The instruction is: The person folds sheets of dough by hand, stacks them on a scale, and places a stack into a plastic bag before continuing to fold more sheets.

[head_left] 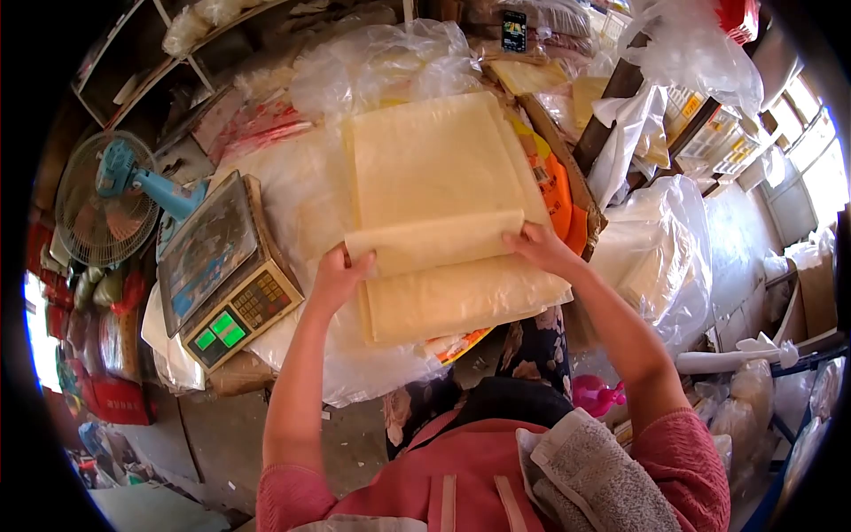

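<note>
A stack of pale yellow, thin, slightly translucent sheets (434, 151) lies on the table in front of me. Across its middle, a folded edge of the top sheet (434, 239) is raised in a loose roll. My left hand (344, 270) pinches the left end of this fold, thumb on top. At the right end, my right hand (536, 246) grips the same fold between thumb and fingers. The near part of the stack (461, 301) extends below the fold, towards my body.
A scale (235, 284) with a lit green display stands left of the stack, with a blue fan (120, 191) beyond it. Clear plastic bags (381, 66) are heaped behind. A cardboard edge (567, 160) borders the right side. A phone (513, 31) stands at the back.
</note>
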{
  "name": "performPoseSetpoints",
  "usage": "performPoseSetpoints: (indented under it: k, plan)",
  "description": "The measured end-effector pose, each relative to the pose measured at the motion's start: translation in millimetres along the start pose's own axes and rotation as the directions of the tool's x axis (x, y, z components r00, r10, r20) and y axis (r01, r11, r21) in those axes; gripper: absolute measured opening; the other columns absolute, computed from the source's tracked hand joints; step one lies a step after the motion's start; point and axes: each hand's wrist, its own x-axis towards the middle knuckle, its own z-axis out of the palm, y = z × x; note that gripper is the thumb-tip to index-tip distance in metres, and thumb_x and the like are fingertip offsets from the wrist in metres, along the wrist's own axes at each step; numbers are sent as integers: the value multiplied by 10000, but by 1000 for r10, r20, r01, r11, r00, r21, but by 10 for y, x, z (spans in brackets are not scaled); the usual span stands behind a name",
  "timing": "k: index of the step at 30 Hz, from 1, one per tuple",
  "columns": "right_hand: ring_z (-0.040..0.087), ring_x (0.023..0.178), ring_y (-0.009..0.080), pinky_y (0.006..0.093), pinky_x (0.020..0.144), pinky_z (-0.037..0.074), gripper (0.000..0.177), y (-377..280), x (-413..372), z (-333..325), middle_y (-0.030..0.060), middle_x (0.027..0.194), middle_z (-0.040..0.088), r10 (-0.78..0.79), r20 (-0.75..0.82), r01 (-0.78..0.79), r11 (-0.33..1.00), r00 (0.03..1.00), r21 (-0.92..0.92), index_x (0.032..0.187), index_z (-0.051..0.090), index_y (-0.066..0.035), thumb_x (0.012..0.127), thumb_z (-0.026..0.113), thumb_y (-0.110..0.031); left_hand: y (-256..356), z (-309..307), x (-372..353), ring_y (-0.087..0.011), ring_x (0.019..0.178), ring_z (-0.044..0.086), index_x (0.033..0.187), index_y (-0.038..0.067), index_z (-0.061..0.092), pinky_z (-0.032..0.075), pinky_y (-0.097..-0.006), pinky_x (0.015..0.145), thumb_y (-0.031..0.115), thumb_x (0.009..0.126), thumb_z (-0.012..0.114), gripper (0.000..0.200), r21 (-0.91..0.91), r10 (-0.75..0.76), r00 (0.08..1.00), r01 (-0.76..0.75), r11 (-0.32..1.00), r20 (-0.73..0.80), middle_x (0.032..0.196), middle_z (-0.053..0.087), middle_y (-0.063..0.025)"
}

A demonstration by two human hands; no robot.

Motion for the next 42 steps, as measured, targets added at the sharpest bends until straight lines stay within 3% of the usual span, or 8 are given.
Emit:
performPoseSetpoints:
  k: [6, 10, 20, 26, 29, 32, 35, 42]
  plan:
    - [606, 767, 366, 440, 676, 462, 474, -101, 404, 269, 193, 801, 626, 118, -332, -213, 940, 936, -266, 880, 524, -19, 898, 505, -493, -285, 462, 454, -259, 997, 566, 1165, 59, 539, 456, -403, 823, 388, 858, 603, 455, 603, 92, 912, 186, 776, -400, 1097, 589, -126]
    - [596, 786, 397, 471, 685, 453, 448, -50, 491, 364, 206, 784, 617, 70, -417, -239, 898, 906, -369, 864, 514, -25, 888, 523, -473, -212, 739, 522, -305, 1342, 302, 1365, 146, 410, 249, -526, 1066, 538, 880, 488, 628, 902, 365, 927, -81, 425, -89, 1436, 351, -146]
    - [623, 868, 359, 453, 730, 486, 420, -83, 533, 378, 189, 865, 644, 117, -383, -301, 833, 916, -465, 970, 554, -44, 898, 515, -456, -219, 1042, 472, -303, 1416, 124, 1434, 224, 326, 82, -575, 1098, 597, 879, 422, 676, 809, 127, 992, -61, 584, -17, 1527, 169, -136]
    - [662, 736, 235, 364, 647, 530, 208, -262, 147, 135, 112, 828, 652, 377, -120, -342, 909, 918, 238, 989, 615, -31, 875, 592, -204, -86, 757, 205, -305, 1221, 426, 1265, 39, 438, 344, -491, 1009, 336, 825, 676, 582, 560, 358, 903, -173, 810, -239, 1290, 468, -171]
    - [670, 719, 208, 346, 660, 572, 219, -242, -312, 322, 113, 884, 660, 403, 168, -394, 585, 900, 709, 1031, 589, 7, 870, 591, -140, 146, 870, -254, -239, 1026, 547, 1147, 20, 463, 468, -397, 867, 194, 780, 739, 492, -382, -529, 848, 501, 776, 38, 1127, 546, -113]
    - [673, 846, 248, 354, 700, 575, 277, -534, -833, 816, 132, 996, 656, 279, 364, -450, 380, 889, 808, 1152, 528, -7, 909, 558, -138, 113, 1178, -607, -215, 932, 598, 1217, 52, 457, 515, -332, 757, 93, 738, 736, 555, -782, -426, 905, 276, 559, 15, 1080, 588, -104]
    - [667, 904, 229, 322, 758, 560, 313, -693, -1008, 970, 129, 1012, 653, 220, 532, -539, 617, 818, 573, 1177, 509, 24, 939, 547, -176, -85, 1061, -650, -218, 966, 593, 1268, 49, 443, 519, -330, 755, -2, 687, 708, 641, -791, -295, 928, -2, 612, -230, 1100, 592, -113]
    - [654, 751, 208, 304, 667, 512, 154, -669, -877, 808, 97, 835, 655, -273, 20, 273, 953, 962, -134, 977, 625, 11, 855, 589, -76, -85, -1237, -411, -235, 1033, 569, 1366, 46, 367, 488, -340, 849, -95, 656, 624, 768, -347, 67, 753, -378, 859, -655, 1202, 550, -118]
